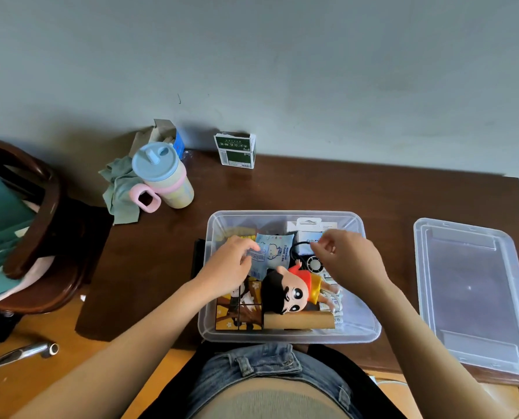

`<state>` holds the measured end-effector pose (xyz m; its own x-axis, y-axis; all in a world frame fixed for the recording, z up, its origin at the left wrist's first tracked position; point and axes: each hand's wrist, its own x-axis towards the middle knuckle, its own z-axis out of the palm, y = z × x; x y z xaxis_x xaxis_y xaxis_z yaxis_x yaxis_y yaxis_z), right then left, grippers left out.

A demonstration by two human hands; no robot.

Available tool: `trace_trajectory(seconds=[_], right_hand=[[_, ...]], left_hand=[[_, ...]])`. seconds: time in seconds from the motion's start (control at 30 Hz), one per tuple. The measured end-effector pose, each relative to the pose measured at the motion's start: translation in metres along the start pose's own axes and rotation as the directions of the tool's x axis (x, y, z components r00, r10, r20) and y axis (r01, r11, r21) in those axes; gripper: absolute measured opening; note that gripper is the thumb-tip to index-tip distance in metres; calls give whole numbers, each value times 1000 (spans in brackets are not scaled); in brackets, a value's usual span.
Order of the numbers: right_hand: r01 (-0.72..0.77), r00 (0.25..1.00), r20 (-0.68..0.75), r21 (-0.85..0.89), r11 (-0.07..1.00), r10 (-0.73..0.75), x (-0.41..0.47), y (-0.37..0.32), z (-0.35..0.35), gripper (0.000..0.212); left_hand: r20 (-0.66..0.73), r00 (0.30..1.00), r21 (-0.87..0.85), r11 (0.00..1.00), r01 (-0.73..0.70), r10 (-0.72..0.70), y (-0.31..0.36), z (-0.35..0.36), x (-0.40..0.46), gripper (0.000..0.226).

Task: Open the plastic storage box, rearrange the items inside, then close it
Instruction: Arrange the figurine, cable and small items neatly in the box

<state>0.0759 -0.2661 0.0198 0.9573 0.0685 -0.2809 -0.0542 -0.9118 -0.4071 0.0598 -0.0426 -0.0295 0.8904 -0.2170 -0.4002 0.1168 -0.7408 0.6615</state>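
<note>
the clear plastic storage box (288, 335) sits open on the worktop (373, 201) in front of the person, its lid (476, 294) lying flat well apart to the right. the left hand (231, 267) pinches a soft, light wet wipes packet (272, 251) by its edge; the pack will likely flex and slip, so a corner grip suits it. the right hand (349, 258) pinches a thin black cord (297, 246), limp and easily snagged. a rigid doll (294, 290) lies between them; best taken by the body.

left hand (232, 264) pinches wet wipes pack (272, 252), right hand (347, 255) pinches black cord (300, 244) in open box (370, 322).
</note>
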Motion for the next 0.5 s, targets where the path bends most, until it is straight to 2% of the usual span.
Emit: trace_trajectory(seconds=[0.1, 0.2, 0.27, 0.37, 0.43, 0.5], right_hand=[[204, 979, -35, 60, 977, -202, 20, -28, 6, 18], [326, 943, 90, -68, 943, -319, 40, -47, 23, 25], [378, 919, 236, -287, 880, -317, 49, -55, 37, 31], [471, 876, 396, -572, 671, -277, 50, -66, 53, 35], [473, 874, 418, -614, 632, -248, 52, -68, 60, 34], [438, 890, 396, -611, 660, -224, 56, -69, 61, 29]], left_hand=[[97, 995, 275, 961, -19, -8, -3, -3, 11, 47], [135, 990, 444, 891, -92, 34, -4, -1, 24, 58], [165, 986, 550, 828, -111, 23, -4, 3, 32, 58], [155, 986, 609, 792, -53, -54, -5, 7, 39, 57], [132, 989, 618, 785, -36, -59, -6, 9, 40, 48], [111, 994, 661, 748, -55, -25, -6, 11, 38, 30]])
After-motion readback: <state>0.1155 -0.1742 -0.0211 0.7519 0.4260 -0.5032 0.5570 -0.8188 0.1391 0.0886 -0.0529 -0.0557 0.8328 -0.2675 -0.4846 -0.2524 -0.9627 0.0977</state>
